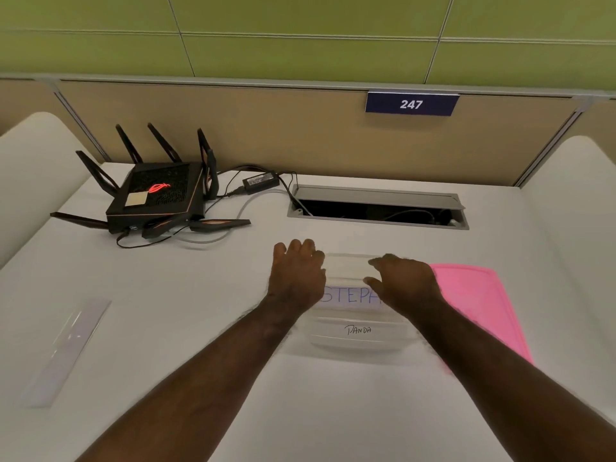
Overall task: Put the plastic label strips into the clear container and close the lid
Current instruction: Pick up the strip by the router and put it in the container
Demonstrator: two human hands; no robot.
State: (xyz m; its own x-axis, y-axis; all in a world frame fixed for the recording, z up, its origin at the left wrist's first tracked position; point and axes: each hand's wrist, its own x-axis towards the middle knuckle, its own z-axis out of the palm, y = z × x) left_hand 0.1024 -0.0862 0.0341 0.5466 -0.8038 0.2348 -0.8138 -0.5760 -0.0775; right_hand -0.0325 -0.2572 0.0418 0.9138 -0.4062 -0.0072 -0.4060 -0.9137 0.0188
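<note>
A clear container (353, 348) lies on the white desk in front of me. Inside it are clear label strips, one marked "STEPA" (350, 295) and one marked "PANDA" (358, 330). My left hand (296, 275) and my right hand (403, 281) are at the container's far end, fingers curled down. Each grips one end of another clear label strip (350, 266) that spans between them. The pink lid (480, 301) lies flat on the desk against the container's right side. One more clear label strip (66, 348) lies by itself at the far left of the desk.
A black router (156, 195) with antennas, its power adapter (260, 181) and cables sit at the back left. An open cable hatch (376, 208) is set in the desk behind the container. A beige partition with a "247" sign (411, 104) closes off the back.
</note>
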